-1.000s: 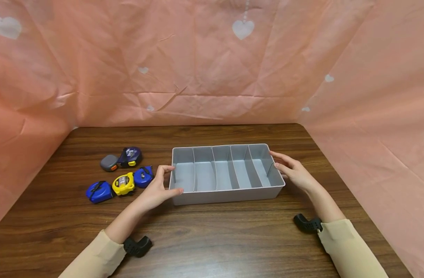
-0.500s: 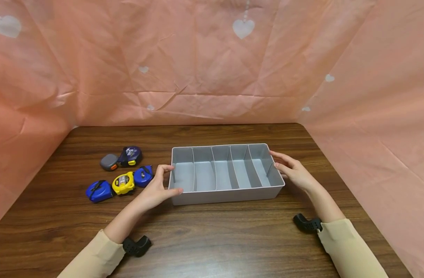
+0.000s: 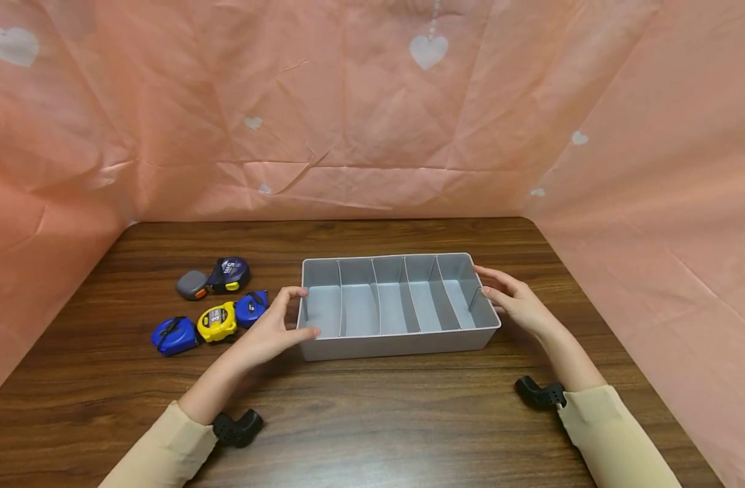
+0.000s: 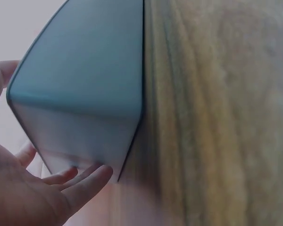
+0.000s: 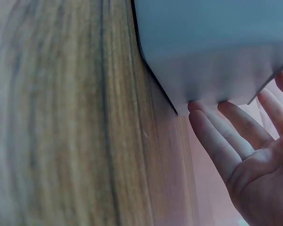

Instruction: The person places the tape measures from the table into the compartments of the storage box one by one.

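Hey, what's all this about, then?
Someone has both hands on a grey tray divided into five compartments: the left hand grips its left end and the right hand holds its right end. The tray sits on the wooden table. A small group of tape measures lies to its left, outside the tray.

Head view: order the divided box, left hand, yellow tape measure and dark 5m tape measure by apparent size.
1. Divided box
2. Left hand
3. Yellow tape measure and dark 5m tape measure: too alike to rank.
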Demonstrator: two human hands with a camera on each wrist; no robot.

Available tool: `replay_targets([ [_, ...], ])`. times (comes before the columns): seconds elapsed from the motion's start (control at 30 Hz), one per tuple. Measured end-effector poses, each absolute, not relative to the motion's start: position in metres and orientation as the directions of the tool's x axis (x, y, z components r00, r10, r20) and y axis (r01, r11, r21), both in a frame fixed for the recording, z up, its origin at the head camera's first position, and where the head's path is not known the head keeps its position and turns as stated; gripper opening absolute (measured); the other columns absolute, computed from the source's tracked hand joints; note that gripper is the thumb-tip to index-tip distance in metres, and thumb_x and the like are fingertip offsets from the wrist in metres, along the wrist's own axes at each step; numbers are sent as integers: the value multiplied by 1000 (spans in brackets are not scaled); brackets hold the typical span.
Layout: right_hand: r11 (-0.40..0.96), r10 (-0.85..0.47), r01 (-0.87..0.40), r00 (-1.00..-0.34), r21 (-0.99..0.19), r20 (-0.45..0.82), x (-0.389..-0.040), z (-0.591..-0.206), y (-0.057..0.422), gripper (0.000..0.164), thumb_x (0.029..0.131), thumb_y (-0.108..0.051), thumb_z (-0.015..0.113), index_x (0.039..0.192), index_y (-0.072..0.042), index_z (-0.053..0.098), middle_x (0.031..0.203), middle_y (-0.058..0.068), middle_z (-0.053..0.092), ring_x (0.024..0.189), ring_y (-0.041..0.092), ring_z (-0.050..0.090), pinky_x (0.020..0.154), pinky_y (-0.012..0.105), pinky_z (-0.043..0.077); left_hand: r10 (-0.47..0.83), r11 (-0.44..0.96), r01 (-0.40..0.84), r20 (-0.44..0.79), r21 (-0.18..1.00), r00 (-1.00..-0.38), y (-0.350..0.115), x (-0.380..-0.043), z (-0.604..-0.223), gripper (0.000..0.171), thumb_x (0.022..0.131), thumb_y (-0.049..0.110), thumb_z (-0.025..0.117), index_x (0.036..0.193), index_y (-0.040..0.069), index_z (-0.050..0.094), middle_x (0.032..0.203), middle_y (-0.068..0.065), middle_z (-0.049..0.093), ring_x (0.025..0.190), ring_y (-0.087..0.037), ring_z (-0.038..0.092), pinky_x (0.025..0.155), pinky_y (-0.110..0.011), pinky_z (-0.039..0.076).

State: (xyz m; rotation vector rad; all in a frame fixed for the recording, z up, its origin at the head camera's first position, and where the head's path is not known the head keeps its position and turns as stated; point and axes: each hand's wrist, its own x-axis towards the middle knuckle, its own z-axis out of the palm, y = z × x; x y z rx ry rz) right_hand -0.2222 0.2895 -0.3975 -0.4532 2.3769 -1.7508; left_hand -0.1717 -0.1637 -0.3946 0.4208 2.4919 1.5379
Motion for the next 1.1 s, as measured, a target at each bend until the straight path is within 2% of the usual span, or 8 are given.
replay_targets([
  [0.17, 275, -333, -150, -941, -950, 53, -222, -398, 290, 52, 100, -15, 51, 146, 1, 33, 126, 35, 47, 99, 10, 61, 78, 31, 52, 331, 481, 197, 31, 854, -943, -167, -173, -391, 66, 86, 25, 73, 137, 8, 36, 142, -17, 35, 123, -35, 43, 94, -52, 42],
  [0.33, 280, -327, -142, -944, -949, 44, -221, -398, 290, 53, 100, -16, 51, 147, 1, 32, 125, 35, 47, 99, 9, 61, 78, 31, 53, 322, 508, 225, 59, 832, -945, -173, -173, -386, 64, 86, 28, 72, 138, 9, 39, 141, -16, 40, 123, -37, 44, 95, -55, 40],
  [0.63, 276, -329, -150, -943, -949, 53, -222, -398, 289, 52, 100, -15, 51, 146, 1, 33, 124, 35, 48, 98, 10, 61, 77, 32, 53, 314, 457, 273, 133, 847, -940, -181, -175, -378, 54, 88, 18, 71, 134, 8, 44, 134, -16, 48, 110, -35, 58, 91, -51, 45],
  [0.8, 276, -332, -152, -942, -949, 55, -223, -398, 290, 52, 101, -15, 51, 146, 2, 33, 124, 35, 48, 98, 10, 61, 76, 32, 53, 306, 436, 312, 187, 844, -933, -186, -176, -373, 48, 89, 17, 70, 131, 8, 48, 128, -15, 53, 110, -35, 58, 92, -52, 45],
  [1.1, 286, -328, -151, -943, -946, 51, -222, -398, 291, 52, 101, -16, 51, 146, 1, 33, 126, 35, 47, 98, 9, 61, 77, 31, 53, 268, 502, 339, 229, 796, -936, -197, -177, -363, 44, 90, 22, 69, 129, 10, 51, 125, -12, 58, 113, -32, 55, 90, -50, 43],
])
